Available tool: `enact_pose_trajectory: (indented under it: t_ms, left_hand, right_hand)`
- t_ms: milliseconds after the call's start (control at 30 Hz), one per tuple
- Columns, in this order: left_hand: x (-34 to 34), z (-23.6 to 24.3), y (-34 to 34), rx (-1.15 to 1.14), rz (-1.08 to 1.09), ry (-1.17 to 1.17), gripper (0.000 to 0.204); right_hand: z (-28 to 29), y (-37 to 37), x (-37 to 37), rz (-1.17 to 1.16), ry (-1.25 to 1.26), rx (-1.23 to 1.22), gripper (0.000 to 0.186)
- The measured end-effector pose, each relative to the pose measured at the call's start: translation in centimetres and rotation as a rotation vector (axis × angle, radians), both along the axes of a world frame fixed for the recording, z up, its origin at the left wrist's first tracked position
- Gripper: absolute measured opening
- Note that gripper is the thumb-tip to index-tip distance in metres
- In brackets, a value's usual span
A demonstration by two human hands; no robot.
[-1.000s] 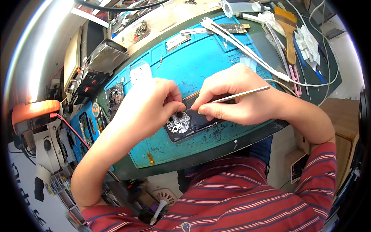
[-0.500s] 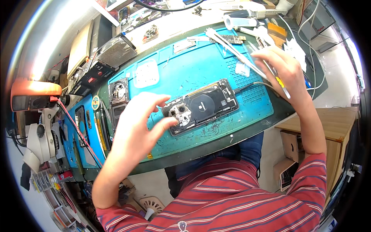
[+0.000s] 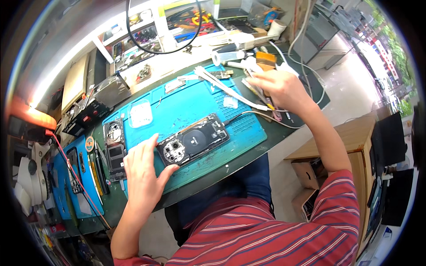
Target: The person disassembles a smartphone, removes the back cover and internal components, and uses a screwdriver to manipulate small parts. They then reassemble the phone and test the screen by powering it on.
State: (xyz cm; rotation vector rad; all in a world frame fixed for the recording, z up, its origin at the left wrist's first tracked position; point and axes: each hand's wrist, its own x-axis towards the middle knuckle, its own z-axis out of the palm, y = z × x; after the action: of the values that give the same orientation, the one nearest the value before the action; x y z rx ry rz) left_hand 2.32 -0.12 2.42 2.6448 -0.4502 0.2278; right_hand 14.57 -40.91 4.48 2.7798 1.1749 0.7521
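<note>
I have the left hand (image 3: pixel 144 170) laid flat and spread wide on the blue mat (image 3: pixel 186 111), fingertips pressed against the near end of the opened phone (image 3: pixel 193 142), thumb hooked under its corner; as I read it, that pins the phone so it does not slide on the mat. The phone lies near the middle of the mat, back cover off, slanting up toward the right. It looks dark inside, with a round black coil in the middle and a cluster of silvery camera rings at the end by my fingers.

My right hand (image 3: pixel 279 91) is well apart from it, up at the far right edge of the worktop (image 3: pixel 248 157) over a clutter of slim tools (image 3: pixel 266 104) and white cables. The fingers are curled down among them, but I cannot tell whether they grip anything, since the knuckles hide the tips.

Just left of my left hand, a second stripped phone frame (image 3: pixel 114 148) lies on the mat's edge, kept to the side, out of the working area.
</note>
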Motion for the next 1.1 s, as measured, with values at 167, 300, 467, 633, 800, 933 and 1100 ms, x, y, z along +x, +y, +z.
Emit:
enact_pose_trajectory:
  t_ms: [167,300,467,633,800,933,1100]
  left_hand:
    - [0.0,-0.1,2.2,-0.095,0.101,-0.239,0.063]
    - [0.6,-0.5,5.2,-0.342,0.196,-0.283,0.023]
    - [2.5,2.5,7.3,-0.384,0.331,-0.451,0.026]
    - [-0.1,2.8,12.6,-0.33,0.518,-0.382,0.026]
    - [0.1,1.4,11.0,-0.322,0.359,-0.268,0.028]
    - [4.4,1.6,8.2,-0.107,0.086,-0.123,0.051]
    - [9.6,-0.6,6.4,0.106,-0.095,-0.194,0.078]
  right_hand:
    - [3.4,-1.9,0.3,-0.399,0.113,0.358,0.019]
    - [2.9,-0.3,1.4,-0.551,0.399,0.277,0.025]
    - [-2.1,1.2,4.0,-0.671,0.393,-0.079,0.034]
    - [-0.3,2.3,4.0,-0.649,0.581,0.254,0.037]
    - [0.4,1.7,4.0,-0.594,0.456,0.669,0.034]
    - [0.8,4.7,2.5,-0.426,0.449,0.831,0.036]
    - [1.2,12.6,0.8,-0.146,0.611,0.704,0.023]
